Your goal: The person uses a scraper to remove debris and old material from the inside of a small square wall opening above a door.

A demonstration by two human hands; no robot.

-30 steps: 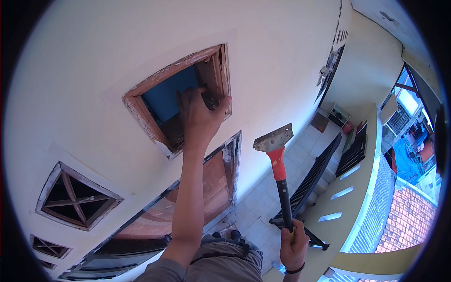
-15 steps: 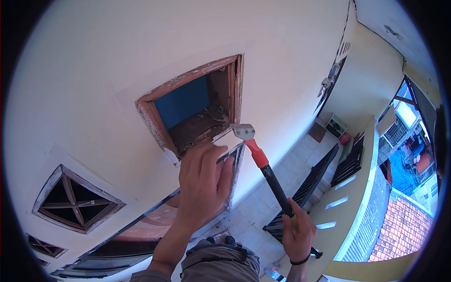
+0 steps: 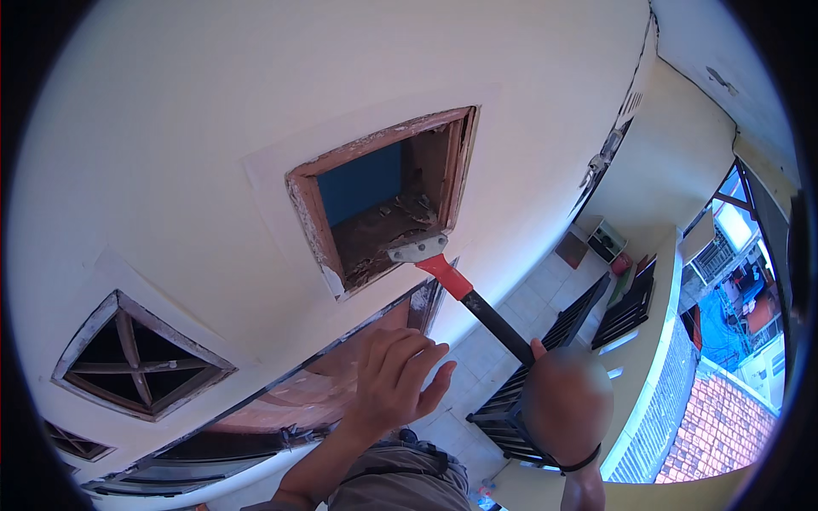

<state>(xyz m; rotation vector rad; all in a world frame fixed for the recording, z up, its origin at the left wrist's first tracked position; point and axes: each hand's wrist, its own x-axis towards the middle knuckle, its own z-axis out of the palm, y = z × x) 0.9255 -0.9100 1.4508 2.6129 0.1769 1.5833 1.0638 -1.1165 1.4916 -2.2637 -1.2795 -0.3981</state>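
Head view: the reference item is the wooden opening frame (image 3: pixel 383 142), set in the cream wall (image 3: pixel 256 77). The scraper (image 3: pixel 490 317) is positioned at the frame's lower edge; its metal head (image 3: pixel 417 249) lies across that edge, and contact cannot be confirmed. Its red-and-black handle slopes down and right, away from the frame. The right hand (image 3: pixel 567 404), below and right of the frame, grasps the handle; most finger detail is blurred. The left hand (image 3: pixel 396 375), below the frame and apart from the scraper, is empty, with fingers loosely bent and thumb spread. Loose debris (image 3: pixel 417 207) lies on the ledge inside the frame. A cross-braced vent (image 3: pixel 145 367) is located left of and below the frame; a brown door (image 3: pixel 319 366) is directly below.
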